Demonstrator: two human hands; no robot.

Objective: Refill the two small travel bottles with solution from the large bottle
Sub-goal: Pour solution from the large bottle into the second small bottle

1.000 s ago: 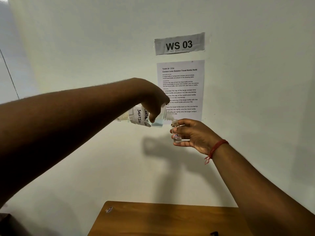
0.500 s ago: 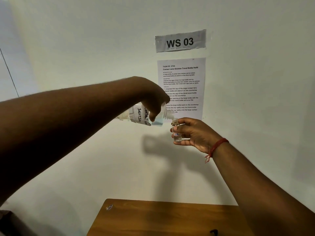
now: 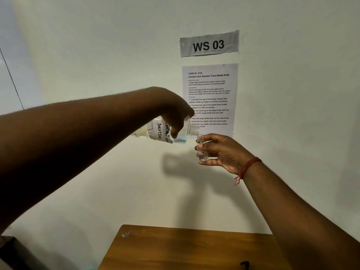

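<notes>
My left hand (image 3: pixel 175 114) grips the large clear bottle (image 3: pixel 155 131), which bears a white hand-written label. The bottle lies nearly on its side with its uncapped neck pointing right. Its mouth sits just above the open top of a small clear travel bottle (image 3: pixel 201 151). My right hand (image 3: pixel 220 152) holds that small bottle upright between thumb and fingers. A little clear liquid shows in the bottom of the small bottle, and pale liquid pools at the large bottle's shoulder. Both hands are raised in front of the wall, well above the table. A second travel bottle is not in view.
A wooden table (image 3: pixel 185 248) fills the bottom centre; only its far edge shows, with a small dark object (image 3: pixel 244 263) on it. On the white wall hang a "WS 03" sign (image 3: pixel 209 43) and a printed task sheet (image 3: pixel 209 98).
The view has shifted slightly upward. Both hands keep the bottles mouth to mouth, with the large bottle still tipped over the small one.
</notes>
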